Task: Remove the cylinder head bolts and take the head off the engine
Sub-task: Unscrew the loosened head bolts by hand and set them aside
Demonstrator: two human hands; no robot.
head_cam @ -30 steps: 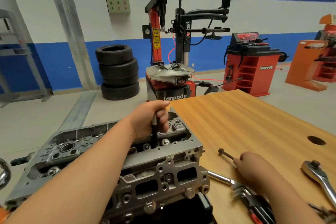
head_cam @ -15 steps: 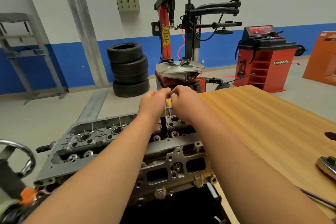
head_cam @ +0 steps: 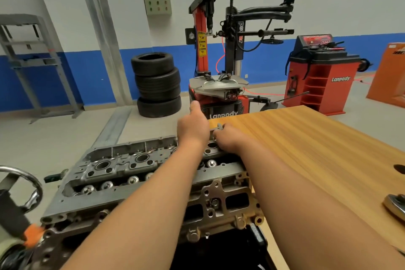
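Head view: the cylinder head [head_cam: 131, 171] sits at lower centre of the frame, beside the left edge of the wooden table [head_cam: 306, 149]. Both hands meet at its far end. The left hand [head_cam: 192, 127] has its thumb raised and its fingers hidden. The right hand [head_cam: 228, 138] curls down onto the casting. I cannot tell whether either hand grips anything. A ratchet [head_cam: 394, 204] lies at the right edge.

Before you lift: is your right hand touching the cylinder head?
Touching. The head view shows the right hand with its fingers curled onto the far end of the cylinder head, no gap visible.
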